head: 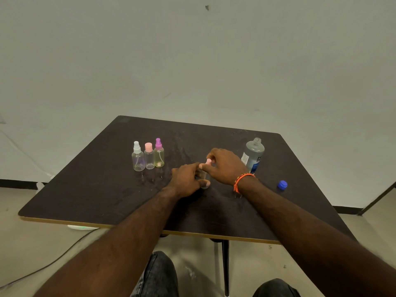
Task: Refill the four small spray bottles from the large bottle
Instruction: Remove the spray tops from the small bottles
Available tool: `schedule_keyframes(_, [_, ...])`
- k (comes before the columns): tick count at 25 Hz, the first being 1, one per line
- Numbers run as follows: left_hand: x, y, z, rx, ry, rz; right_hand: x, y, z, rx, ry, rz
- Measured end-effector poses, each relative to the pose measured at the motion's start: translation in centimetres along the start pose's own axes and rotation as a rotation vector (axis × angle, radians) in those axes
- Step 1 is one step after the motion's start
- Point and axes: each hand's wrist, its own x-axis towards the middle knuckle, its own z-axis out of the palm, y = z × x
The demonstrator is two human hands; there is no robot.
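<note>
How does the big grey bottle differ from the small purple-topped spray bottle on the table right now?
The big grey bottle is opaque and labelled; the purple-topped spray bottle is clear and unlabelled. The big grey bottle's neck is open, its blue cap lying on the table, while the purple-topped spray bottle has its top on. The grey one is larger. Both stand upright, untouched by either hand.

Dim, even light; wide-angle edge distortion.

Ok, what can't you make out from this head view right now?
- Small clear spray bottle with pink top: body mostly hidden by left hand and right hand; fill level unreadable.
- Large grey bottle: label partly covered by the right hand, text too small.
- Whether the pink top is being tightened or loosened.
</note>
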Motion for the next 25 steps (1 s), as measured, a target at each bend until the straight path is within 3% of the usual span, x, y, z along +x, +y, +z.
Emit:
schedule_keyframes(7, [0.11, -0.25, 0.1, -0.023, -0.022, -0.01, -0.53, -0.5, -0.4, 0.089, -0.025, -0.088])
schedule_keyframes(13, [0.1, -0.09, 0.15, 0.006, -0.004, -0.011, 0.05, -0.02, 0.51, -0.079, 0.03, 0.009])
schedule_keyframes(18, [0.04, -0.16, 0.15, 0.007, -0.006, -0.01, -0.1, -0.44, -0.18, 0.033, -0.021, -0.051])
schedule_keyframes(22, [-0.08, -0.04, 0.21, 0.028, 0.0, -0.02, 0.18, -0.07, 0.4, -0.058, -0.028, 0.024])
schedule_keyframes(25, [-0.08, 0.04, 0.1, 0.013, 0.004, -0.02, -0.17, -0.19, 0.12, 0.003, 0.072, -0.01])
